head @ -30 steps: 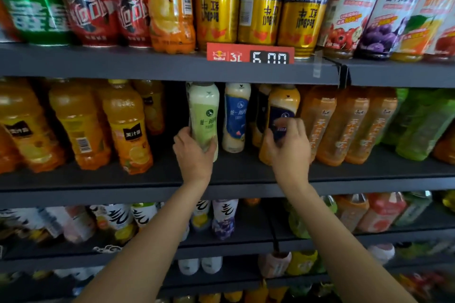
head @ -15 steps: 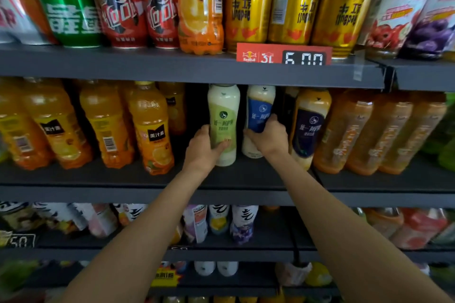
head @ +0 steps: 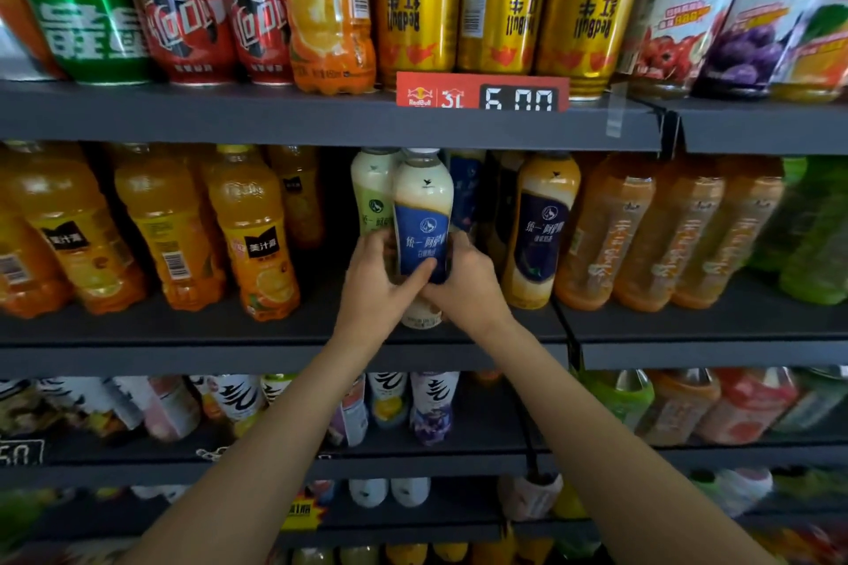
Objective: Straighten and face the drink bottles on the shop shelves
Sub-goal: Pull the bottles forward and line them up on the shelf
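The cream bottle point(head: 423, 216) is showing a blue label; its neighbour point(head: 372, 193) is showing pale green; the cans point(head: 502, 14) are showing gold; the price tag point(head: 482, 92) is showing red.

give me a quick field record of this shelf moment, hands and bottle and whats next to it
held item: blue-label bottle, upright, label facing out
left hand: grips the bottle's lower left side
right hand: grips its lower right side
shelf: middle shelf
behind left: green-label bottle, partly hidden
right neighbour: dark-label bottle
further left: orange juice bottles
shelf above: gold cans, price tag reading 6.00
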